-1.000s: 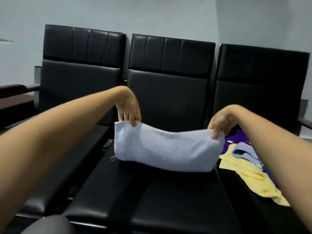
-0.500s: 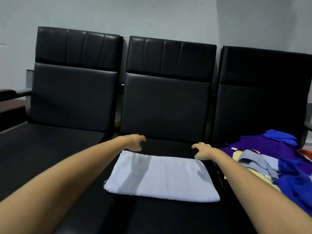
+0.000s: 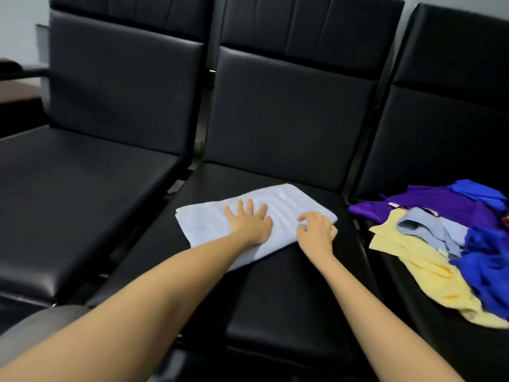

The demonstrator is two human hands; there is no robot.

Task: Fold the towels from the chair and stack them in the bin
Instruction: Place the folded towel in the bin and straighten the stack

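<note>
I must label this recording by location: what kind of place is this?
Probably a waiting room: a row of joined black padded seats stands against a pale wall. The pale blue towel and heap of coloured towels seem brought in.

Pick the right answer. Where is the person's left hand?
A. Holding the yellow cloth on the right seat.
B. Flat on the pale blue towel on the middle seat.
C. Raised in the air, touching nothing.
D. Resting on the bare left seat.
B: the left hand lies with fingers spread on the pale blue towel, which sits on the middle seat.
</note>
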